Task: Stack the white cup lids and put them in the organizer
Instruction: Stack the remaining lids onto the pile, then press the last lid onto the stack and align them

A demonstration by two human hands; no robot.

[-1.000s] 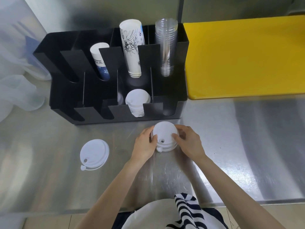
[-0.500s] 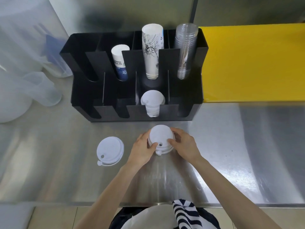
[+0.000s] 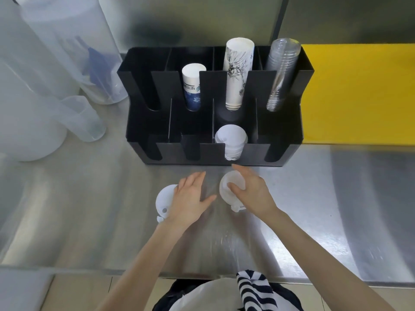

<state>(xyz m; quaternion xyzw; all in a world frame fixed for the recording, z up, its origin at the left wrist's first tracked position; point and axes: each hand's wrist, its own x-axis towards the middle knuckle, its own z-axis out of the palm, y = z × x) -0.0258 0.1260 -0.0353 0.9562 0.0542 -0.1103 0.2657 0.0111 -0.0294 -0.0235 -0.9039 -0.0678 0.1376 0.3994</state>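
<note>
A small stack of white cup lids (image 3: 225, 189) rests on the steel counter, gripped from the right by my right hand (image 3: 252, 194). My left hand (image 3: 190, 198) is spread open, palm down, partly over a single white lid (image 3: 163, 199) lying flat on the counter to the left. The black organizer (image 3: 280, 140) stands just behind both hands. Its front row holds a stack of white lids (image 3: 231, 141) in the third slot from the left.
The organizer's back row holds a short paper cup stack (image 3: 193, 86), a tall printed cup stack (image 3: 238, 70) and clear plastic cups (image 3: 280, 72). Translucent plastic jugs (image 3: 56, 70) stand at the left. A yellow board (image 3: 359, 93) lies at the right.
My left hand has let go of the lid stack and moved left over the single lid. My right hand alone stays on the stack. The camera view has shifted.
</note>
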